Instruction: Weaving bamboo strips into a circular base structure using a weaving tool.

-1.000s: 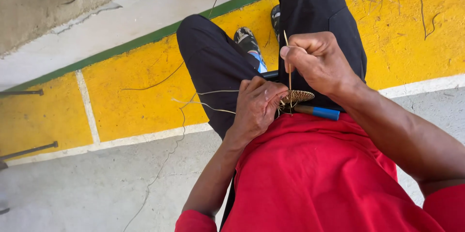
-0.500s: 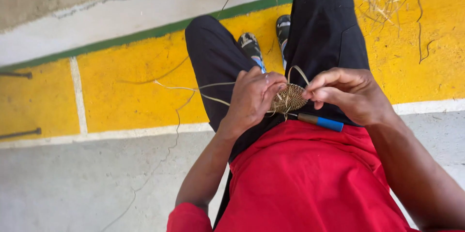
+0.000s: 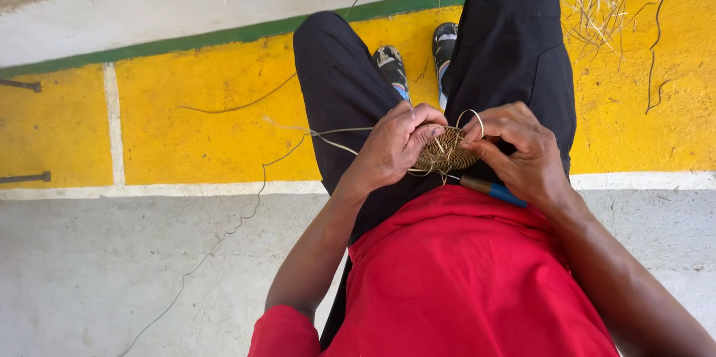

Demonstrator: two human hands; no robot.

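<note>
While I watch from above, small round woven straw-coloured fibre disc (image 3: 446, 152) sits over black-trousered lap | left hand (image 3: 394, 146) grips its edge | right hand (image 3: 514, 149) pinches thin loose strand (image 3: 471, 115) | looks light, pliable, frayable; hold by rim.

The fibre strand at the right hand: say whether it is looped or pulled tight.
Looped: the pale strand arcs loosely above the woven disc, by the right hand.
</note>
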